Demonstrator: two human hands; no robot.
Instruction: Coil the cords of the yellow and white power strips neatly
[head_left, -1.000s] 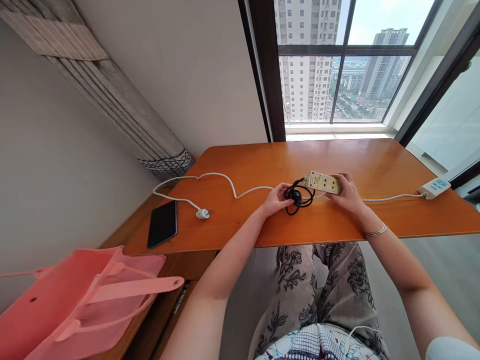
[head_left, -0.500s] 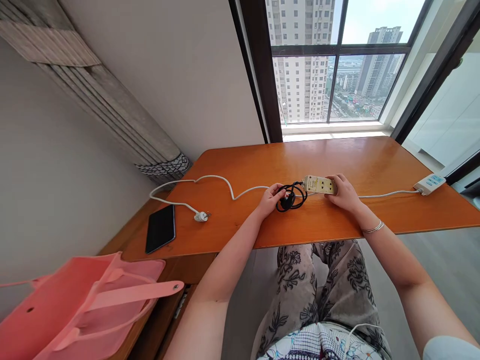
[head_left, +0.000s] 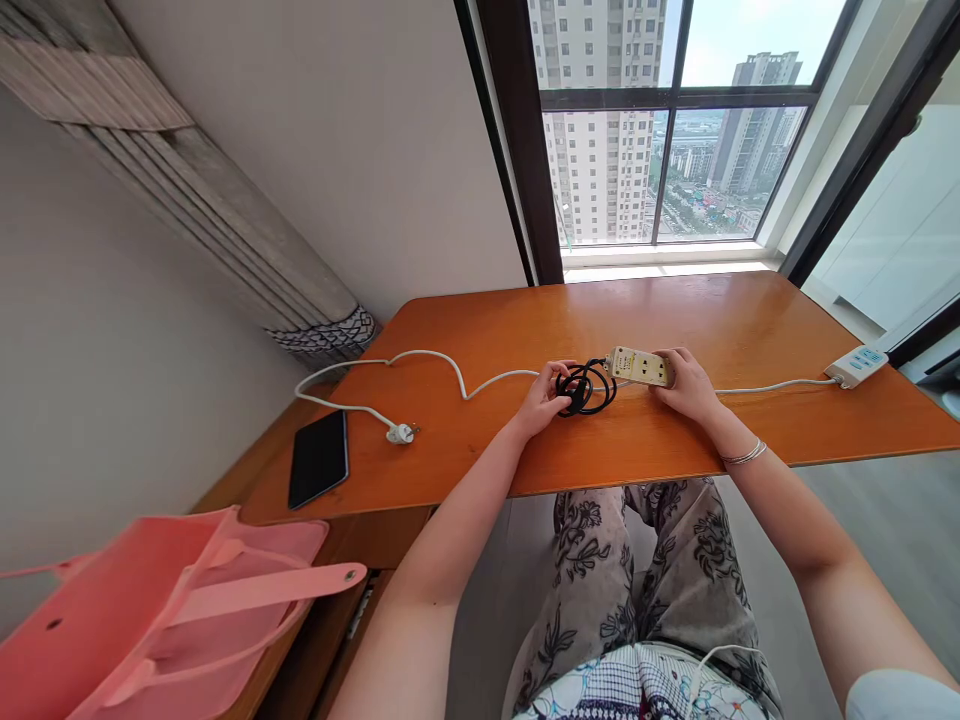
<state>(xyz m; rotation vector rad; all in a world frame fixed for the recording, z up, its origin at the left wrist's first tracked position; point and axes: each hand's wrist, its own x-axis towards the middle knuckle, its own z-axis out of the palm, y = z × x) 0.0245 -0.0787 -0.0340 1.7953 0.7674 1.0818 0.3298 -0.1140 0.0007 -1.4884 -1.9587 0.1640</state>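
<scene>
My right hand (head_left: 684, 385) is closed round the right end of a cream power strip (head_left: 634, 365), whose sockets face up. From its left end runs a black cord (head_left: 598, 390), coiled in loops over the wooden table. My left hand (head_left: 545, 400) grips the coil's left side, close to a dark plug that is partly hidden by the fingers. A white cable (head_left: 457, 375) passes behind both hands. It links a white plug (head_left: 400, 433) at the left with a white power strip (head_left: 856, 366) at the right.
A black tablet or phone (head_left: 319, 459) lies on the left of the orange-brown table (head_left: 480, 470). A pink bag (head_left: 172, 610) stands by the table's left front corner. Behind the table is a window (head_left: 675, 150); a gathered curtain (head_left: 247, 230) hangs at the left.
My left hand's fingers have shifted round the black coil and now cover more of the plug. The coil has moved slightly. My right hand stays on the cream power strip.
</scene>
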